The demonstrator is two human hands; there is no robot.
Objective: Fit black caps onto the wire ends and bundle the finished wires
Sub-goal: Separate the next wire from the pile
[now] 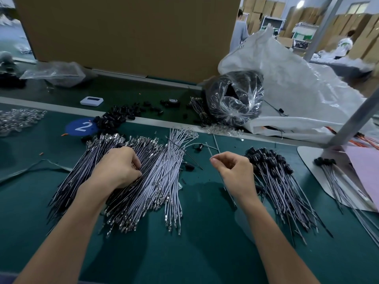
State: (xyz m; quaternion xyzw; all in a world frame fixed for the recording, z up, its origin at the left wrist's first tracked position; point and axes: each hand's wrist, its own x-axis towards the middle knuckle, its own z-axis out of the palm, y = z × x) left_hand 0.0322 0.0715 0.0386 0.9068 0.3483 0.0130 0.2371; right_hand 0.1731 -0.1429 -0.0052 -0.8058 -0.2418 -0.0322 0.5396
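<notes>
Thin grey wire [208, 149]: bare far end, no cap, pinched between thumb and forefinger of right hand [233, 173]. It is held above the green bench [205, 253], and its lower length shows again below the wrist.

Left hand [119, 167]: fingers curled down into the heap of uncapped grey wires [164, 177], gripping strands. The heap fans out, with silver metal terminals at both ends.

Just right of the right hand is a heap of capped grey wires [283, 181], black caps clustered at the far end.

Loose black plastic caps [114, 117] lie at the far bench edge, beside a blue round sticker marked 2 [82, 127]. The clear plastic bag of black caps [235, 99] sits further right.
</notes>
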